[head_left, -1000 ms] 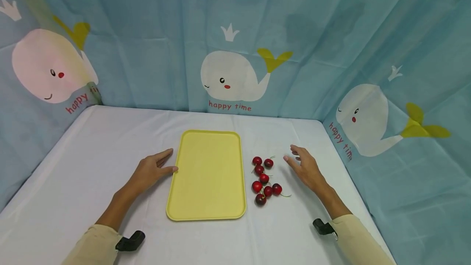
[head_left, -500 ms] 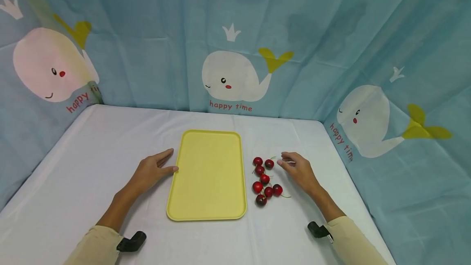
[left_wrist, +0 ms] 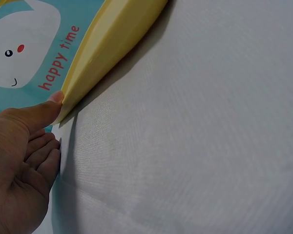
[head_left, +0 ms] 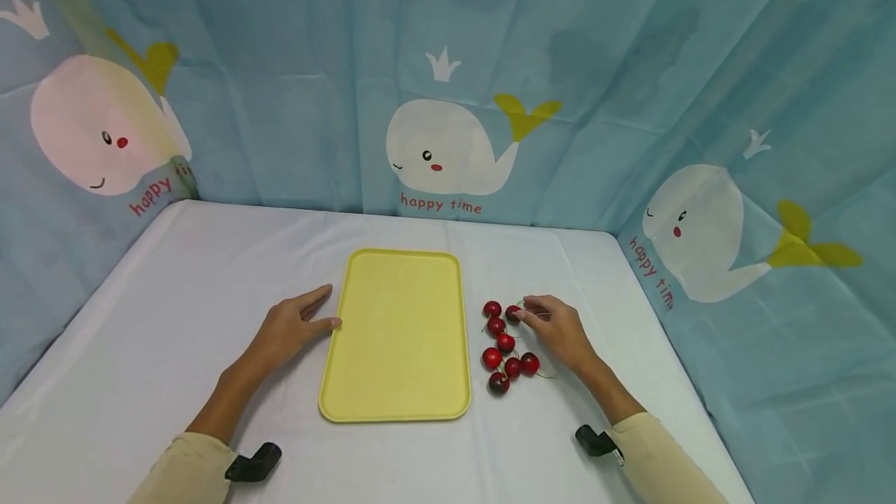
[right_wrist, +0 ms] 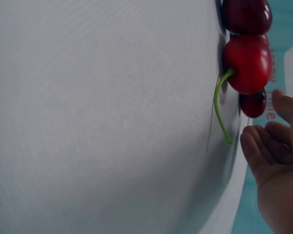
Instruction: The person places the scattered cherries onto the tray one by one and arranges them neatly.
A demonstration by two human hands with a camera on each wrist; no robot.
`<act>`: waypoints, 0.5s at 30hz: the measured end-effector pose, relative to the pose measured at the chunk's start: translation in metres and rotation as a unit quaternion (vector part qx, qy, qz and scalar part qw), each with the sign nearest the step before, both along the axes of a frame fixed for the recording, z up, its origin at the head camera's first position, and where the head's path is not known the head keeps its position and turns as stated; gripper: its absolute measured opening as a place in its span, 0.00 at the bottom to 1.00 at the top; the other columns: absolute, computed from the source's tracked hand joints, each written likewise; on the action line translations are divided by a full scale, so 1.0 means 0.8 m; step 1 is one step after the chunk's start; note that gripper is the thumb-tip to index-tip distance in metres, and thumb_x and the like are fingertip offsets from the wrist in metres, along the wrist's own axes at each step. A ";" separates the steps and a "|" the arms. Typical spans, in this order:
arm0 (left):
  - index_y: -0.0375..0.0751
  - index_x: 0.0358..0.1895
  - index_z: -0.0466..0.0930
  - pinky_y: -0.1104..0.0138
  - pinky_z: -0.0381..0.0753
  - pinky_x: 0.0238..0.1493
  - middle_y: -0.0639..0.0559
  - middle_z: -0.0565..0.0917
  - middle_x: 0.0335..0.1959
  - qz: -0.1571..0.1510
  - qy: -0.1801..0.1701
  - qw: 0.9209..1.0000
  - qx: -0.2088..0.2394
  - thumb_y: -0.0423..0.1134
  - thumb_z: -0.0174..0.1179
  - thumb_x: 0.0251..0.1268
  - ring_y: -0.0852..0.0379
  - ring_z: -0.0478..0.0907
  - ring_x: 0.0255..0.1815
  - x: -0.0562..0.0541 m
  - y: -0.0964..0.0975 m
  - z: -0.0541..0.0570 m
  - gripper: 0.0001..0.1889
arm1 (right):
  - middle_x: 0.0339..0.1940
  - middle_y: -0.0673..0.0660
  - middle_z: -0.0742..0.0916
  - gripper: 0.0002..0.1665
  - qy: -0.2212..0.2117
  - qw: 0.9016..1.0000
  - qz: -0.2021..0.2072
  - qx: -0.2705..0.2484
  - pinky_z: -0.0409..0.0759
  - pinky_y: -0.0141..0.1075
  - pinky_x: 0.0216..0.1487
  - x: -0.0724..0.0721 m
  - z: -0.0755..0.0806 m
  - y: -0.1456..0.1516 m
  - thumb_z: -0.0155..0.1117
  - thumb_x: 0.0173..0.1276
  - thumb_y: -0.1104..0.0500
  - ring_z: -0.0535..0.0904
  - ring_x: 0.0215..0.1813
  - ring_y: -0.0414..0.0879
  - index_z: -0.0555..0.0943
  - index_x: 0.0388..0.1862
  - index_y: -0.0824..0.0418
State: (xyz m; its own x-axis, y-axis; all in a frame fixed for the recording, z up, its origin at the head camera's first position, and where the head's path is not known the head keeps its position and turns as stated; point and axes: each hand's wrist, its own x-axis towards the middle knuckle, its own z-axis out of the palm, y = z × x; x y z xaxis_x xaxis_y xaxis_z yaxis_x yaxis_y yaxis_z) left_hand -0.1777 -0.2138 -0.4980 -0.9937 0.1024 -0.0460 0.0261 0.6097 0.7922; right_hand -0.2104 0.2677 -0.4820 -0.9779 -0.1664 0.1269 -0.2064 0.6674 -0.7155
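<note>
A yellow rectangular tray [head_left: 395, 337] lies flat on the white cloth. At its left edge my left hand [head_left: 285, 330] touches the rim with the thumb tip, the other fingers extended beside it; the left wrist view shows the thumb [left_wrist: 41, 114] against the tray's side [left_wrist: 112, 48]. Several red cherries with stems sit loosely grouped right of the tray. My right hand [head_left: 560, 330] is at the far right cherry [head_left: 513, 313], thumb and fingers apart around its right side. Whether it touches the cherry I cannot tell. In the right wrist view a stemmed cherry [right_wrist: 249, 64] is nearer the camera.
White cloth [head_left: 231, 255] covers the table. Blue curtains [head_left: 294, 99] printed with whales enclose the back and both sides. Black wrist devices [head_left: 253, 463] sit at both sleeves.
My right hand has moved left and slightly down to the far right cherry, its thumb and fingers drawing nearer together. My left hand stays at the tray's edge, and the cherries keep their places.
</note>
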 end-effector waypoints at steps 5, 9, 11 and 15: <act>0.37 0.82 0.63 0.42 0.67 0.81 0.38 0.65 0.82 0.003 -0.001 1.000 0.001 0.54 0.72 0.69 0.35 0.62 0.82 0.001 0.001 0.001 0.46 | 0.55 0.59 0.90 0.24 -0.002 1.000 -0.001 0.012 0.88 0.48 0.64 -0.001 -0.002 -0.004 0.72 0.75 0.54 0.88 0.57 0.54 0.85 0.63 0.65; 0.37 0.82 0.63 0.41 0.67 0.80 0.37 0.65 0.82 0.005 0.000 1.000 0.003 0.56 0.72 0.68 0.35 0.63 0.82 0.002 0.002 0.003 0.46 | 0.54 0.58 0.90 0.22 0.002 1.000 0.004 0.023 0.88 0.48 0.64 -0.002 -0.003 -0.005 0.72 0.75 0.56 0.88 0.56 0.53 0.86 0.63 0.63; 0.37 0.82 0.64 0.41 0.68 0.80 0.37 0.66 0.82 0.004 0.004 1.000 0.003 0.56 0.72 0.68 0.35 0.64 0.82 0.003 0.002 0.004 0.46 | 0.54 0.57 0.90 0.21 0.004 1.000 0.007 0.028 0.89 0.48 0.63 -0.003 -0.003 -0.007 0.72 0.75 0.56 0.87 0.56 0.51 0.87 0.63 0.62; 0.37 0.82 0.64 0.41 0.68 0.80 0.37 0.66 0.81 0.001 0.010 1.000 0.000 0.56 0.72 0.69 0.35 0.64 0.81 0.004 0.001 0.005 0.46 | 0.54 0.55 0.89 0.19 0.002 0.999 0.018 0.034 0.90 0.47 0.62 -0.003 -0.003 -0.008 0.72 0.75 0.55 0.86 0.55 0.49 0.88 0.62 0.58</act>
State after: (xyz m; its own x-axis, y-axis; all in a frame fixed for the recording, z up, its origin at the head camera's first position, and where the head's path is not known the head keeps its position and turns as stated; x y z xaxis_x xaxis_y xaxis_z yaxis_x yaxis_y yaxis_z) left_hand -0.1744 -0.2128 -0.4943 -0.9946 0.1009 -0.0256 0.0415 0.6095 0.7917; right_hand -0.2128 0.2612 -0.4845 -0.9707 -0.2098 0.1174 -0.2335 0.7062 -0.6684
